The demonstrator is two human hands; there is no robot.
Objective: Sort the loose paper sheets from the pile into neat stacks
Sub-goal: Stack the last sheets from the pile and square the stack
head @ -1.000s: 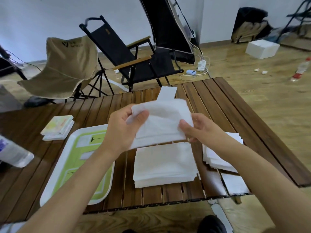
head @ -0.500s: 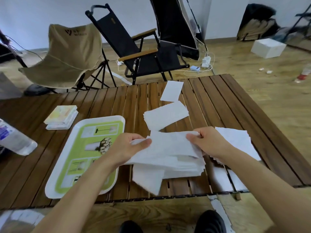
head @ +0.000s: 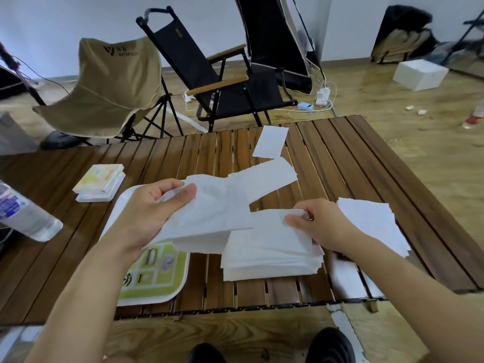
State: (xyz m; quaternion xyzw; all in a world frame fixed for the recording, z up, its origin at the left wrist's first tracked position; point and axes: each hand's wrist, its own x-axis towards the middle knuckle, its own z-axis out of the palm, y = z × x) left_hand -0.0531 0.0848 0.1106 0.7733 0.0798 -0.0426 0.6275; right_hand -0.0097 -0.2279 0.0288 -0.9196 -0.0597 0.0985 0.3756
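My left hand (head: pixel 154 210) grips a bundle of white paper sheets (head: pixel 209 221) lifted above the table, thumb on top. Below and to the right, a thick stack of sheets (head: pixel 269 255) lies on the slatted wooden table (head: pixel 340 163). My right hand (head: pixel 314 224) pinches the top sheet's far right corner on that stack. A second pile of white sheets (head: pixel 372 224) lies to the right of my right hand. Two loose sheets lie farther back: one (head: pixel 269 176) just behind the bundle, another (head: pixel 271 141) near the far edge.
A green-and-white tray (head: pixel 157 284) sits under my left hand. Left of it are a small stack of colourful pads (head: pixel 99 182) and a lying plastic bottle (head: pixel 23 213). Two folding chairs (head: pixel 222 82) stand beyond the table. More paper (head: pixel 345 276) lies at the front right edge.
My left hand has lifted a bundle of sheets up and to the left, off the stack. My right hand stayed on the stack, now pinching the top sheet's corner.
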